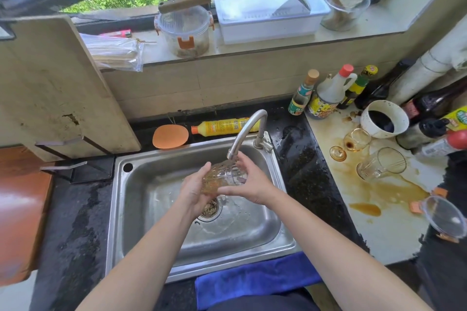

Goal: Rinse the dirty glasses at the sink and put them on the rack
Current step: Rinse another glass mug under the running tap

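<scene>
A patterned amber-tinted glass [223, 176] lies tilted on its side under the faucet [249, 129], above the steel sink [141, 209]. My left hand [194, 188] cups its base end and my right hand [249, 180] wraps its mouth end. On the stained counter to the right lie a tipped amber stemmed glass [355, 141] and a clear tumbler on its side [382, 164]. The white drain rack [271, 14] stands on the window sill.
Sauce bottles [326, 94] and a dirty white bowl [384, 118] crowd the right counter, with brown spills [394, 189] around the glasses. A cutting board [58, 88] leans at left. A yellow detergent bottle [223, 127] and orange sponge [170, 137] lie behind the sink. A blue cloth [252, 278] covers the front edge.
</scene>
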`<state>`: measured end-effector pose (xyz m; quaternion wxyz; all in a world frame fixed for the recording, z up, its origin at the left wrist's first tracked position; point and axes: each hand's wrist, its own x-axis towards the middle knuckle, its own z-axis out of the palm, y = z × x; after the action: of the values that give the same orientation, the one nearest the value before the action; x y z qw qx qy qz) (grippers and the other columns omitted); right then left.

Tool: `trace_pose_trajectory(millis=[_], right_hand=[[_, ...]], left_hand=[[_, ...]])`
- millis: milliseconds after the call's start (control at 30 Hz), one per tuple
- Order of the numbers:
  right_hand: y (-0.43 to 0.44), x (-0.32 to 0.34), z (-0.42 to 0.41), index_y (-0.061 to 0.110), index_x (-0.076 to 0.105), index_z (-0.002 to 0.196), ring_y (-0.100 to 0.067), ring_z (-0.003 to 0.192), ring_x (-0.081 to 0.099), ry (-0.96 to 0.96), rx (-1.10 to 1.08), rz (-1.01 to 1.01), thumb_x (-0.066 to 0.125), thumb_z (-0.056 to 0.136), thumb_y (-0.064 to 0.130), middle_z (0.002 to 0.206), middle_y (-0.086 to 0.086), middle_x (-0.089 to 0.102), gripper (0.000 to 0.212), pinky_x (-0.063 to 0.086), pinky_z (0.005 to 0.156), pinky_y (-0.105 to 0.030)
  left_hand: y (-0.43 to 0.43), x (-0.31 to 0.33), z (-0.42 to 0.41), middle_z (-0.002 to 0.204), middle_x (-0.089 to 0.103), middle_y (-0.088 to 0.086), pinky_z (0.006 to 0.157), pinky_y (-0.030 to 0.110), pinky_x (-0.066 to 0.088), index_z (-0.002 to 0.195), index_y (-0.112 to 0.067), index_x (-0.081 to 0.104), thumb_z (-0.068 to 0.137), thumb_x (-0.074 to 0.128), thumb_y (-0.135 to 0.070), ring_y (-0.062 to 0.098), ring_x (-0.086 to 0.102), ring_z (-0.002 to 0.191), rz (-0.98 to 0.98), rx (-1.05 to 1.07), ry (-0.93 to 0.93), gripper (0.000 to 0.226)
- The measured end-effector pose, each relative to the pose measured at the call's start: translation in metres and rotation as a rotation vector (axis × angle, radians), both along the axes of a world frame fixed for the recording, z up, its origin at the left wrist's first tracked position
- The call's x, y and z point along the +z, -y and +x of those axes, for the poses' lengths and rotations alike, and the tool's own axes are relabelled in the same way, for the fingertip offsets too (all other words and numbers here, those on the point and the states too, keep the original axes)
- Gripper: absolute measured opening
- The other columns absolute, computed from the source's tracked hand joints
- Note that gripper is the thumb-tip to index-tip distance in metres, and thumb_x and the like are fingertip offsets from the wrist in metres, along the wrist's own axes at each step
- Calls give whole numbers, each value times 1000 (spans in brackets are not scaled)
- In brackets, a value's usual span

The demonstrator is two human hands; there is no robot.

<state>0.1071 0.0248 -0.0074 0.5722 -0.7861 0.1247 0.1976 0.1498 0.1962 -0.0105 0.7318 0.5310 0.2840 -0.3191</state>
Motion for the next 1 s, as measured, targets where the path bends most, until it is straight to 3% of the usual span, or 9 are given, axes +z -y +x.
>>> trace_pose_trajectory(millis=[100,200,333,433,567,733,833,933,1000], right_hand=[[0,3,2,27,32,157,-16,138,47,-64,-66,-17,84,60,70,157,3,41,119,46,111,-44],[1,7,3,28,40,151,-14,106,69,-96,-56,64,88,71,53,139,2,54,96,62,81,-34],[0,11,4,32,46,140,-10,115,59,21,43,-25,92,70,40,126,9,58,85,53,101,-35],[0,12,6,36,45,140,-9,112,60,48,131,-19,93,71,27,131,6,55,85,53,98,-31],[-2,14,6,39,43,132,-5,108,61,20,91,28,95,69,31,120,21,56,82,55,92,-29],[-9,14,8,30,53,134,-8,111,63,33,-31,-8,95,66,44,126,10,63,82,53,97,-29],[-7,14,8,31,54,129,-2,102,63,34,5,-28,95,69,32,111,20,63,72,52,88,-17],[-4,11,8,36,53,132,-11,113,61,51,54,-46,95,68,27,119,14,61,76,53,99,-31],[-3,11,8,37,48,141,-18,120,58,41,89,-39,94,69,25,127,7,56,86,51,105,-40]], left_hand=[[0,4,-3,105,72,23,97,50,51,107,3,70,93,69,-21,33,69,91,-40,25,16,29],[-5,2,-3,112,67,28,102,51,48,115,7,65,89,69,-18,34,67,90,-101,58,20,37],[-6,6,-1,106,73,20,90,46,53,109,-2,66,101,55,-32,31,72,90,-80,-1,41,33],[-8,10,1,117,73,16,97,54,54,121,-11,66,95,62,-49,33,71,107,14,-105,24,46],[-17,4,4,130,66,19,97,53,52,132,-8,62,90,70,-38,35,65,115,2,-36,6,52],[-15,3,0,112,70,18,75,37,58,124,-2,64,96,59,-25,26,70,86,-155,46,-25,37],[-14,3,0,107,70,18,79,40,54,122,-3,63,93,59,-24,28,69,86,-165,31,-16,36],[-14,2,1,100,72,12,73,35,51,114,-9,70,91,66,-35,23,67,81,-68,-2,-49,34],[-13,-1,2,105,72,12,75,34,50,120,-8,69,89,70,-37,24,66,89,-42,19,-36,43]])
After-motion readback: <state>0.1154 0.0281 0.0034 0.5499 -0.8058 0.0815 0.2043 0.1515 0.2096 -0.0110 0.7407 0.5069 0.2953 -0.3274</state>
